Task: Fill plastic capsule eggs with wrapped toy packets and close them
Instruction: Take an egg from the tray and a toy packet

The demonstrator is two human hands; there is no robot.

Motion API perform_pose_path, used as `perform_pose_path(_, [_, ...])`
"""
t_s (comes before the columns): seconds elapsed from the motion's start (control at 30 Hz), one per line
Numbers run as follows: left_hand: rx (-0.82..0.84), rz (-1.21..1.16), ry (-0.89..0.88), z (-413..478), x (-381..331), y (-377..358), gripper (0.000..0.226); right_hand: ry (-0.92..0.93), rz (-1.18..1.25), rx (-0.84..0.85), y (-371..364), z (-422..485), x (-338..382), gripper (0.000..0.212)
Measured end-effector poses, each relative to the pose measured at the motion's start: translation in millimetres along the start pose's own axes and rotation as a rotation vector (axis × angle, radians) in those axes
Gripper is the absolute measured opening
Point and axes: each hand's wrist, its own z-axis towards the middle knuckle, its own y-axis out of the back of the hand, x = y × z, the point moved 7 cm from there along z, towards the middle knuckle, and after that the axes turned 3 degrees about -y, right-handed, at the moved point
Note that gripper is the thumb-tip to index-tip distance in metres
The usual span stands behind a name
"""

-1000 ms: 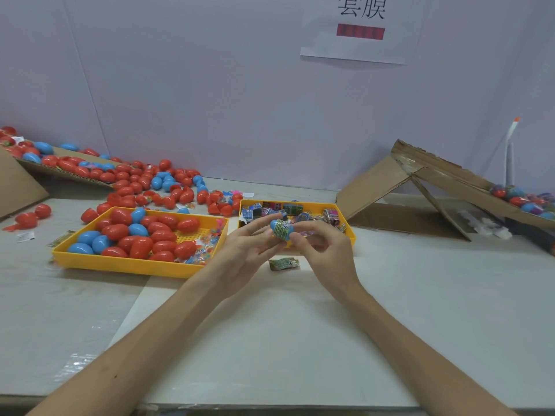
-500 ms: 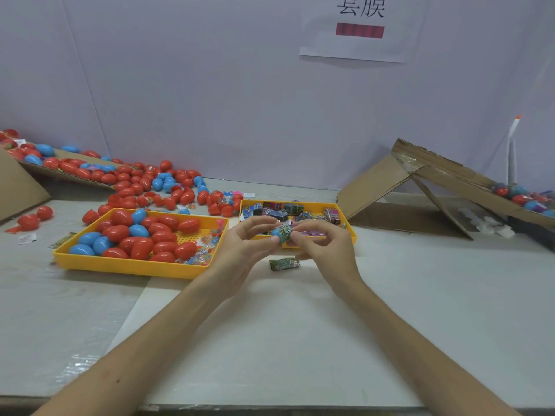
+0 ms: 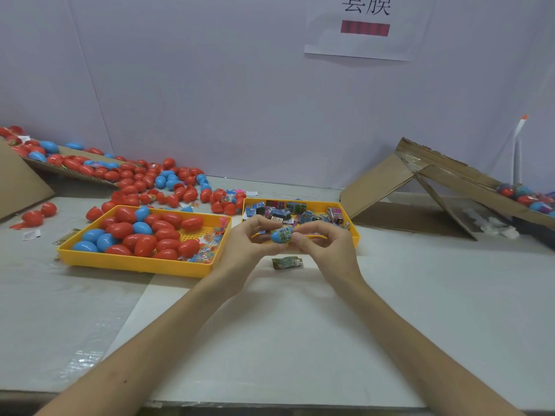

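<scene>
Stuffing stage. Blue egg half (image 3: pixel 275 237): pinched by left hand (image 3: pixel 246 244) above tabletop (image 3: pixel 300 325), just near of the packet tray (image 3: pixel 356 235). Green packet (image 3: pixel 285 232): pinched by right hand (image 3: pixel 326 246), partly inside. Recommended: tuck the wrapper edges below the rim before capping, as a stray corner would likely jam the seam.

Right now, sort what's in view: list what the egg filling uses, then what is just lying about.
In use: blue egg half, wrapped packet poking from it, gripped between left hand and right hand; spare packet on the table; egg tray; packet tray.
Lying about: folded cardboard at right; paper sign; cardboard sheet at far left.
</scene>
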Motion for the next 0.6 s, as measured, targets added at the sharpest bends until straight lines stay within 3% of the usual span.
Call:
perform_pose_path(0.3, [-0.010, 0.197, -0.082, -2, -6, -2, 0.033, 0.051, -0.090, -0.006, -2, 0, 2, 0.007])
perform_pose_path(0.6, [0.077, 0.241, -0.069, -2, -2, -9, 0.036, -0.191, 0.020, 0.232, -2, 5, -12, 0.005])
